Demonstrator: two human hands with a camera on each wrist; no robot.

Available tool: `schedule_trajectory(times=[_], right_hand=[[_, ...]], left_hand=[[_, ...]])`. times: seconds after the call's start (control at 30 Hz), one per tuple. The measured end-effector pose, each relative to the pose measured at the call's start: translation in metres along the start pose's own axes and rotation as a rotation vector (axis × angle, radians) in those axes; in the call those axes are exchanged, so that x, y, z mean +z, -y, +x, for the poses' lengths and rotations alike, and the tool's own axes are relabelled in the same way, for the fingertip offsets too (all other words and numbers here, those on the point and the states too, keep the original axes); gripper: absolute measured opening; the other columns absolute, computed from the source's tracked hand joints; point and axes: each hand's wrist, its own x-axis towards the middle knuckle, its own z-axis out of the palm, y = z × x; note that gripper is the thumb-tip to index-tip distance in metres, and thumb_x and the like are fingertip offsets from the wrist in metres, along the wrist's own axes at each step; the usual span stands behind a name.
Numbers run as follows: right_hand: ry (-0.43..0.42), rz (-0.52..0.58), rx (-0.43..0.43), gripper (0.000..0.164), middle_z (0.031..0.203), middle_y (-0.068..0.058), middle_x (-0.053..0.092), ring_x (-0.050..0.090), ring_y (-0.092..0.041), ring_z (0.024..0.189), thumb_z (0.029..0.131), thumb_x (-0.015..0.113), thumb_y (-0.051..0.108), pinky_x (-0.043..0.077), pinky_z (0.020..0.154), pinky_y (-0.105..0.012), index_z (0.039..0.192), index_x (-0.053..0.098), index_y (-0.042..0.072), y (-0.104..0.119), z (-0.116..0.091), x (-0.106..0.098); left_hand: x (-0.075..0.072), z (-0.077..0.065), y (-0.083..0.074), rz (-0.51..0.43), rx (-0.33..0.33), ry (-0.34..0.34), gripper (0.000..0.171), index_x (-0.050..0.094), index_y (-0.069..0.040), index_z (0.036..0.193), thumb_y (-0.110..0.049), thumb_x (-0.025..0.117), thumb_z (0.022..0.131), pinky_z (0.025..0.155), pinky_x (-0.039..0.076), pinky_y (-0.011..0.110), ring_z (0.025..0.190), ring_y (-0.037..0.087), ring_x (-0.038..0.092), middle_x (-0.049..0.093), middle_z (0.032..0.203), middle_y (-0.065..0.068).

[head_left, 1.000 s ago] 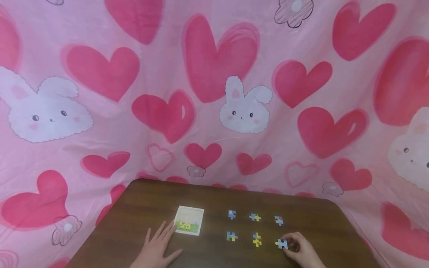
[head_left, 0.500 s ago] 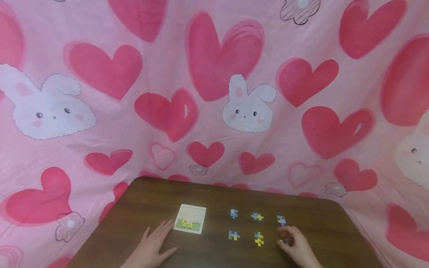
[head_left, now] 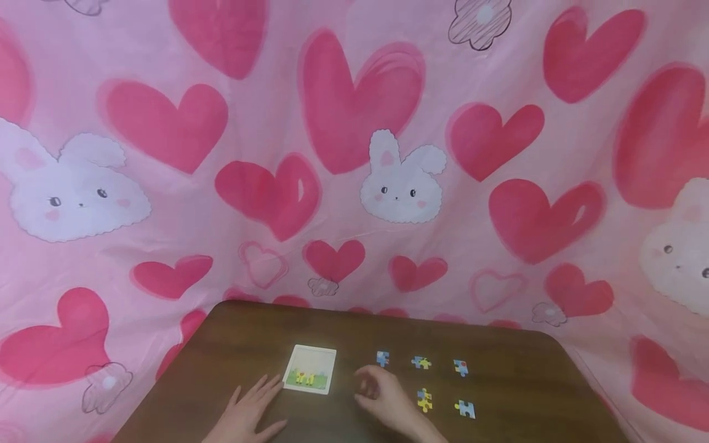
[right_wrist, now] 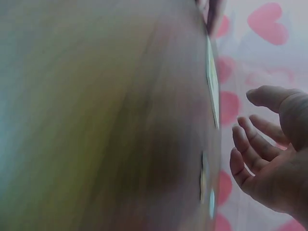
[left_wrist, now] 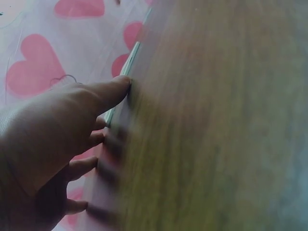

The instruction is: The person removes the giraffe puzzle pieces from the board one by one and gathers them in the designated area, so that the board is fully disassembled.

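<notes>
My left hand [head_left: 246, 409] lies spread at the lower left of a square puzzle tray [head_left: 310, 369] with a pale upper part and yellow figures on green. Its fingertips are by the tray's edge and on the table. My right hand [head_left: 386, 400] hovers over the table, thumb and fingers apart; the right wrist view shows nothing between them. Puzzle pieces lie to the right: a blue one [head_left: 383, 358], a blue-and-yellow one [head_left: 421, 363], one with a red spot [head_left: 461, 367], a yellow one [head_left: 424, 400] and a light blue one [head_left: 466, 408]. The lower-left piece is hidden behind my right hand.
The brown wooden table [head_left: 266, 326] has rounded far corners. Behind it hangs a pink cloth [head_left: 343, 215] printed with hearts and rabbit heads.
My right hand has let go of the light blue piece and moved left, over the lower-left piece's place. The light blue piece lies at the lower right. My left hand stays by the tray.
</notes>
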Motion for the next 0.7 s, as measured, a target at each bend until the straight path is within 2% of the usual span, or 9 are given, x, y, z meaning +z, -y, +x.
schedule_trajectory(times=[0.1,0.17,0.2,0.27,0.37,0.47,0.6,0.7], right_hand=[[0.037,0.007,0.031,0.033,0.087,-0.001,0.070,0.057,0.002,0.075,0.092,0.082,0.007,0.052,0.065,-0.020,0.121,0.072,-0.004,0.005,0.021,0.024],[0.048,0.016,0.083,0.032,0.086,0.001,0.069,0.055,0.003,0.074,0.092,0.083,0.009,0.050,0.065,-0.019,0.121,0.073,-0.002,0.011,0.033,0.037],[0.059,0.034,0.140,0.034,0.086,0.000,0.070,0.055,0.003,0.074,0.090,0.085,0.008,0.051,0.066,-0.020,0.121,0.074,-0.002,0.018,0.039,0.042],[0.067,0.045,0.163,0.035,0.087,-0.001,0.070,0.055,0.003,0.075,0.089,0.086,0.009,0.050,0.067,-0.019,0.120,0.075,-0.001,0.022,0.047,0.056],[0.080,0.032,0.125,0.035,0.087,-0.002,0.070,0.055,0.003,0.076,0.088,0.088,0.011,0.050,0.069,-0.018,0.119,0.076,-0.002,0.022,0.060,0.076],[0.085,-0.014,0.061,0.038,0.087,0.000,0.070,0.055,0.003,0.076,0.088,0.089,0.018,0.051,0.070,-0.020,0.118,0.077,-0.002,0.011,0.073,0.094],[0.070,-0.130,0.024,0.044,0.086,0.009,0.069,0.054,0.006,0.078,0.086,0.091,0.031,0.051,0.071,-0.020,0.117,0.078,0.002,-0.011,0.085,0.114],[0.075,-0.183,0.052,0.045,0.087,0.009,0.070,0.054,0.004,0.080,0.083,0.094,0.033,0.052,0.075,-0.022,0.115,0.079,0.004,-0.012,0.089,0.118]], left_hand=[[0.006,-0.001,0.006,0.024,0.006,-0.025,0.081,0.066,-0.015,0.151,-0.068,0.078,0.091,0.111,0.041,0.085,0.146,0.042,0.061,0.067,0.156,0.007],[0.012,-0.001,0.009,0.032,0.001,-0.035,0.082,0.067,-0.016,0.150,-0.070,0.078,0.089,0.112,0.041,0.084,0.145,0.041,0.061,0.068,0.156,0.005],[0.015,0.000,0.011,0.034,-0.004,-0.036,0.082,0.067,-0.017,0.150,-0.070,0.078,0.089,0.112,0.041,0.084,0.145,0.041,0.062,0.068,0.156,0.004],[0.022,-0.001,0.015,0.049,-0.015,-0.032,0.083,0.068,-0.019,0.150,-0.073,0.078,0.088,0.112,0.042,0.082,0.145,0.039,0.062,0.069,0.155,0.003],[0.028,-0.003,0.017,0.075,-0.027,-0.032,0.084,0.068,-0.020,0.149,-0.074,0.078,0.086,0.111,0.045,0.080,0.143,0.036,0.063,0.070,0.154,0.001],[0.029,-0.002,0.017,0.075,-0.024,-0.049,0.084,0.068,-0.020,0.149,-0.074,0.078,0.086,0.111,0.045,0.080,0.143,0.036,0.064,0.070,0.154,0.000],[0.021,0.001,0.014,0.054,-0.011,-0.026,0.083,0.066,-0.018,0.152,-0.071,0.077,0.089,0.113,0.042,0.082,0.145,0.039,0.062,0.068,0.156,0.004],[0.014,0.003,0.012,0.047,-0.018,0.017,0.084,0.065,-0.016,0.153,-0.070,0.076,0.090,0.114,0.041,0.083,0.147,0.041,0.059,0.066,0.158,0.006]])
